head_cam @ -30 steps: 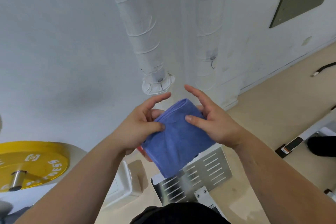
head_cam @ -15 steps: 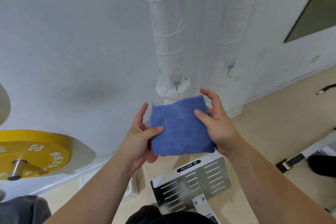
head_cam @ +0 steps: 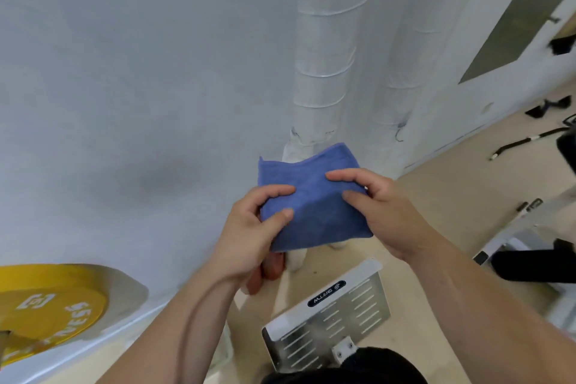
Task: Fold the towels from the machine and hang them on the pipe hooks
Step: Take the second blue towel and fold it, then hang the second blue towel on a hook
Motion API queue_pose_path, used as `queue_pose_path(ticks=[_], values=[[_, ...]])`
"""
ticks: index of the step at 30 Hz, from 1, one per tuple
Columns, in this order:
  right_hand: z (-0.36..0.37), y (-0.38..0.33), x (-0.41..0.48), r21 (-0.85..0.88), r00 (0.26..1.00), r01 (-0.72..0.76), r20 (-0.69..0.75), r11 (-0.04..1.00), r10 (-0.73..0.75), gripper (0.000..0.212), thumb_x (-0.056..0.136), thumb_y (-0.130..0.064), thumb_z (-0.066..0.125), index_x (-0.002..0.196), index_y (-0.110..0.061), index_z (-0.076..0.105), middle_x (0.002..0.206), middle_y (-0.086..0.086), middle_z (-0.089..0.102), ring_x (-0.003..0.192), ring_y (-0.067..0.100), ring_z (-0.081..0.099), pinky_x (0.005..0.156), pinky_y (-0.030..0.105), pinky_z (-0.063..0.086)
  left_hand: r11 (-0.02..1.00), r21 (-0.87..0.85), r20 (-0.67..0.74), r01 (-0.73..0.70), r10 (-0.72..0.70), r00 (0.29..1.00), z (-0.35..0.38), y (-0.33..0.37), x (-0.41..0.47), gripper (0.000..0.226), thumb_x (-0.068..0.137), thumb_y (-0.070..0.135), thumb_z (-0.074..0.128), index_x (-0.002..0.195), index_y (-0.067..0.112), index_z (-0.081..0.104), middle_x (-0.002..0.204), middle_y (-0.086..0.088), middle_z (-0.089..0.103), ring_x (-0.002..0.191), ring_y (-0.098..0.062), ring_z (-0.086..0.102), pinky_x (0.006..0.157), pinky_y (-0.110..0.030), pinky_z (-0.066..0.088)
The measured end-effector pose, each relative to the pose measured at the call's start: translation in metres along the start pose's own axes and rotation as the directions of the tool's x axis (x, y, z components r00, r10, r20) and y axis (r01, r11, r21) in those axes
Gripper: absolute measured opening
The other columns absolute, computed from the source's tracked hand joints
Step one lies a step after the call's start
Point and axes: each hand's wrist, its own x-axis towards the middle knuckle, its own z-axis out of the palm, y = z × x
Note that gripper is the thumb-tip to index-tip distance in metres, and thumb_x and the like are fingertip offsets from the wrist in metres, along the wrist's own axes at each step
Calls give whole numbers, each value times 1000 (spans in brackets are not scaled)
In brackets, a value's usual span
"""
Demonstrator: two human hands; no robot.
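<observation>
Towel (head_cam: 314,196): blue, folded to a small square, held up in the air in front of the left pipe, its top edge just below the pipe's lower collar.
Left hand (head_cam: 249,237): pinching the towel's left edge, thumb on the near face, forefinger curled over the front, the other fingers tucked behind and below.
Right hand (head_cam: 378,206): gripping the towel's right edge, thumb pressed on the near face, forefinger laid across the top half.
Left pipe (head_cam: 324,50): white, wrapped, ringed with bands, running up the wall behind the towel.
Right pipe (head_cam: 402,65): white, wrapped, just right of the left pipe.
Hook (head_cam: 400,134): small wire hook on the right pipe, above and right of the towel, bare.
Plate (head_cam: 46,309): yellow weight plate, far left of and below the pipes.
Footplate (head_cam: 327,315): slotted metal panel on the floor, below the towel.
Floor (head_cam: 452,196): beige, right of the pipes.
</observation>
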Motion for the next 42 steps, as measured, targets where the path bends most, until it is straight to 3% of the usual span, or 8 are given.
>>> queue_pose_path(ticks=[7,14,20,24,27,32,37,42], values=[[10,-36,16,-424,996,73,69,903,-48,76,72,-18,88,136,-43,55,123,-11,53,110,-7,53,92,16,45,957,238,60,-163,153,986,-27,18,29,74,75,-5,76,136,34,58,132,7,56,117,6,56,85,0,42],[6,-59,46,-608,984,150,14,779,-179,71,74,-27,84,137,-41,53,119,-9,59,108,6,56,87,9,38,903,375,-107,-210,267,958,-23,46,58,68,73,12,80,135,33,62,121,10,66,109,-5,62,96,-22,49],[-24,-65,70,-677,936,296,64,674,-347,36,72,-30,86,103,-37,70,96,-6,54,87,2,54,76,7,37,785,531,-24,-319,390,920,-14,69,82,31,71,20,82,99,31,75,90,7,71,82,-4,64,74,-21,51],[-61,-70,90,-588,928,361,150,724,-341,28,72,-31,88,96,-31,73,128,-10,41,118,-4,46,93,9,35,790,514,21,-335,378,925,-3,79,96,27,70,25,87,89,34,70,116,4,50,102,10,52,77,-1,39],[-94,-80,106,-415,911,401,272,817,-310,21,76,-25,86,94,-26,74,132,-17,57,119,-4,56,95,20,45,826,444,41,-347,368,929,17,98,101,24,70,28,85,90,27,72,135,18,50,117,17,50,89,-13,46],[-157,-87,135,-136,867,469,258,873,-425,20,88,-18,77,104,-27,69,95,-6,71,88,15,69,76,28,57,942,187,-167,-278,309,936,86,131,111,28,72,24,78,98,21,72,92,-1,76,86,-22,73,71,-41,63],[-201,-80,174,-100,874,485,101,869,-476,23,97,-24,62,111,-42,60,113,-5,62,86,20,61,84,38,55,948,125,-400,-292,318,860,161,153,136,44,92,13,70,121,43,55,103,-4,68,80,-12,71,67,-23,57],[-214,-99,189,78,820,545,155,835,-551,22,86,-31,72,103,-41,62,124,-10,57,108,10,60,94,35,51,876,300,-523,-377,482,703,183,186,147,33,95,3,59,101,34,63,104,20,66,88,-1,64,75,-19,51]])
